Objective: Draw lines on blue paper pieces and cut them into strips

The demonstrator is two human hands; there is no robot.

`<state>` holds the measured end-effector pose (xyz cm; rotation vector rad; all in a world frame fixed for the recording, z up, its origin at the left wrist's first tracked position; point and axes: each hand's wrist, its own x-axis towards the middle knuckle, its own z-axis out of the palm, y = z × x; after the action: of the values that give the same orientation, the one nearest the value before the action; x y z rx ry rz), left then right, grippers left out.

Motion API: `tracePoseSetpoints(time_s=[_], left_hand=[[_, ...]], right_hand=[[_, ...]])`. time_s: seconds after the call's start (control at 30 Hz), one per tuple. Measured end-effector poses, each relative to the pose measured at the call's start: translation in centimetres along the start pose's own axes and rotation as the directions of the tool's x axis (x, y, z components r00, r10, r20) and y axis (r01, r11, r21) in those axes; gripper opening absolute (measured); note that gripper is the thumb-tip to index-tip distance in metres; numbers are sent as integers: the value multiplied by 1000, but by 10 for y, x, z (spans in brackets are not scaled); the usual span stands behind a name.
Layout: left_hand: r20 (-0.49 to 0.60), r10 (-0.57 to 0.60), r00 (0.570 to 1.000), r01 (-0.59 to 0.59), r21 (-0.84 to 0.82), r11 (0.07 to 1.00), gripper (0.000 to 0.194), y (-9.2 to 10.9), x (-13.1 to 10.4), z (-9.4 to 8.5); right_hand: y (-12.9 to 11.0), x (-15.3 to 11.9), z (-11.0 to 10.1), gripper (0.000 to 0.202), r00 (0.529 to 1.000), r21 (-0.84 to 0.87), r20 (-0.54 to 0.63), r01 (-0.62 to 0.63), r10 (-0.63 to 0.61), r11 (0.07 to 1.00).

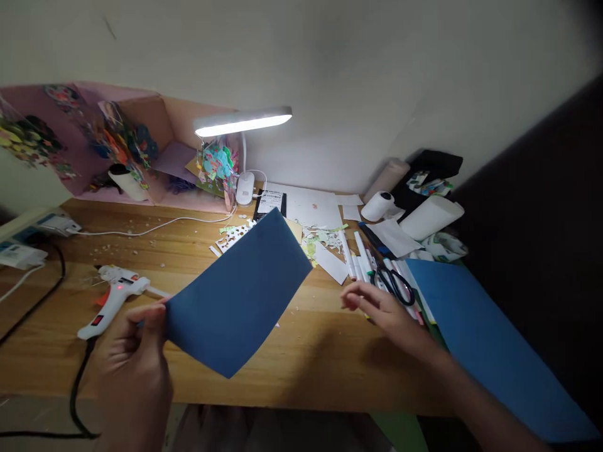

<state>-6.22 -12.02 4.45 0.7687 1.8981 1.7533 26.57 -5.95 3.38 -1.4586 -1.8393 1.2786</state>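
A dark blue rectangular sheet [242, 295] is held up over the wooden table [301, 370]. My left hand [136, 358] pinches its left corner between thumb and fingers. To the right of the sheet, my right hand [377, 307] hovers with its fingers loosely curled and apart, holding nothing. Just beyond that hand lie black-handled scissors [399, 285] on top of several markers [362, 251]. A larger blue sheet [494, 345] rests at the table's right side, partly behind my right forearm.
A white glue gun [110, 304] with a black cord lies at the left. Behind stand a lit lamp [245, 188] and a pink box [188, 199] of paper pieces. White paper rolls [431, 218] sit at the back right; paper scraps [325, 237] lie mid-table.
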Motion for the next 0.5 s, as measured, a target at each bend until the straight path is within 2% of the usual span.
tracePoseSetpoints(time_s=[0.07, 0.1, 0.13, 0.2, 0.33, 0.4, 0.5], left_hand=[[-23, -119, 993, 112, -201, 973, 18, -6, -7, 14], [-41, -180, 983, 159, -309, 937, 19, -11, -10, 22], [-51, -210, 976, 180, -348, 920, 21, -17, -14, 29], [-25, -282, 959, 250, -387, 887, 27, -31, -20, 38], [204, -342, 917, 385, -241, 891, 42, -50, -31, 36], [289, -339, 895, 386, -122, 915, 45, -52, -34, 29], [372, -322, 871, 334, 32, 942, 48, -51, -37, 19]], right_hand=[[3, 3, 21, 50, 976, 265, 208, 4, -62, 964], [4, 5, 31, 63, 955, 379, 274, -3, -109, 925], [4, 7, 40, 71, 937, 470, 313, -12, -154, 882], [2, 10, 54, 67, 944, 577, 279, -18, -177, 816], [-2, 14, 54, 33, 980, 590, 197, -116, -4, 799], [0, 16, 47, 30, 986, 581, 162, -130, 42, 804], [4, 18, 39, 28, 997, 561, 54, -78, 58, 825]])
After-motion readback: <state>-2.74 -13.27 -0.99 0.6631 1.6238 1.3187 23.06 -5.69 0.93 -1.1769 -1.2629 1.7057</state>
